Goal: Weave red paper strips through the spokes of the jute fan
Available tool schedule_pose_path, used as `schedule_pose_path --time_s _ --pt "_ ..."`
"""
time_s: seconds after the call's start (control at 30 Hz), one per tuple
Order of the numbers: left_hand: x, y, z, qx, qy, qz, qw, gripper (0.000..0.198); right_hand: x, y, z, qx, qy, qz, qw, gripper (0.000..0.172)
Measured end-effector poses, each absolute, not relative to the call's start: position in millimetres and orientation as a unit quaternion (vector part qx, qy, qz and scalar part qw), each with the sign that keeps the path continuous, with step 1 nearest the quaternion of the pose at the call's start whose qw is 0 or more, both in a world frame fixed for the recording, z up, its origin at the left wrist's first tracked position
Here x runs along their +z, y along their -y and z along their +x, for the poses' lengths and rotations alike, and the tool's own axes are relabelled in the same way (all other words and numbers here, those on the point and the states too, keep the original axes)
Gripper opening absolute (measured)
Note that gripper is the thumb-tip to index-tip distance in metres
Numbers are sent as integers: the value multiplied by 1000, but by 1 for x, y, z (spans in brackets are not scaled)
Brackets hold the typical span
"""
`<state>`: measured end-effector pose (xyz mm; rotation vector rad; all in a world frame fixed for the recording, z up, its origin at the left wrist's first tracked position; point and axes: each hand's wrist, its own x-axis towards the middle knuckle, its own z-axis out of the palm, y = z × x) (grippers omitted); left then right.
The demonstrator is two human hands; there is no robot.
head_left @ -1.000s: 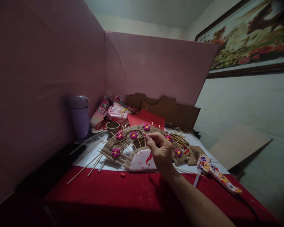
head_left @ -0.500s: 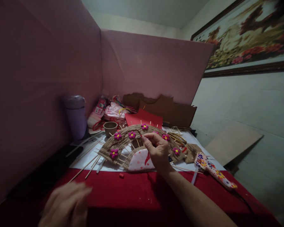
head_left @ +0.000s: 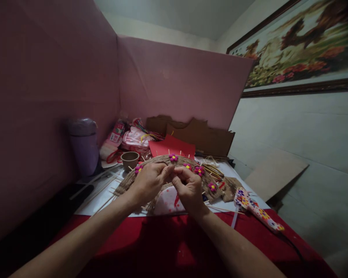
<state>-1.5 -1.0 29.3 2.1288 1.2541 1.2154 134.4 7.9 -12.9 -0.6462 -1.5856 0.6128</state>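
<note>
My left hand (head_left: 152,179) and my right hand (head_left: 190,187) are closed, their pinched fingertips meeting in the middle. Between them is a thin brown strand, now almost wholly hidden by the fingers. Just behind and below lies a fan-shaped piece (head_left: 124,184) of twine woven across thin sticks, whose ends poke out around it. Magenta felt flowers with yellow centres, such as this flower (head_left: 173,157), sit on the twine. White fabric with pink dots (head_left: 165,201) covers its inner half-round, with a red mark near my right hand.
A flower-patterned glue gun (head_left: 258,212) lies at the right with its cord trailing off. Behind stand a small brown pot (head_left: 130,160), a purple tumbler (head_left: 84,150), red paper (head_left: 172,146) and torn cardboard (head_left: 203,135). Loose sticks (head_left: 103,200) lie at the left.
My left hand has come up from the lower left and joined my right hand at its fingertips. The right hand stays pinched over the fan. The view has shifted slightly.
</note>
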Motion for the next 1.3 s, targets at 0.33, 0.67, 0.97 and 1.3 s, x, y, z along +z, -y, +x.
schedule_pose_path --time_s 0.33,0.67,0.97,1.3 --pt "18 -5 -8 428 -440 756 227 29 -16 -11 137 211 744 -311 552 12" --pt "8 -4 -13 444 -459 721 269 23 -15 -10 136 183 773 -311 522 12" --pt "11 -1 -16 459 -472 706 260 16 -17 -11 136 173 775 -322 516 11" --pt "7 -1 -18 484 -450 718 220 7 -16 -14 134 298 728 -305 538 10"
